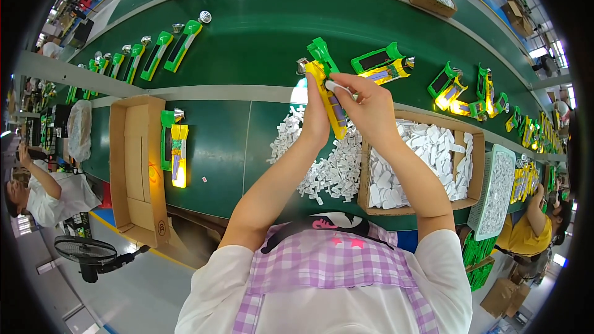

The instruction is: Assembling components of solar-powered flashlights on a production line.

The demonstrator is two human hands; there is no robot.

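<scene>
Above the bench, my left hand (315,116) grips a yellow and green flashlight housing (336,113), its green half (320,51) folded open at the far end. My right hand (373,110) pinches a small white plastic piece (338,88) against the yellow half. Below my hands lies a loose pile of small white parts (334,173). Beside it, under my right forearm, a cardboard box (473,198) holds larger white pieces (427,154). Another opened housing (179,154) rests to the left, its yellow half lit.
An open cardboard box (137,204) stands at the left. More housings (383,62) sit on the green conveyor belt (260,37) beyond a metal rail (235,93). A pale green basket (494,192) of small parts is at right. Co-workers (532,229) sit on both sides.
</scene>
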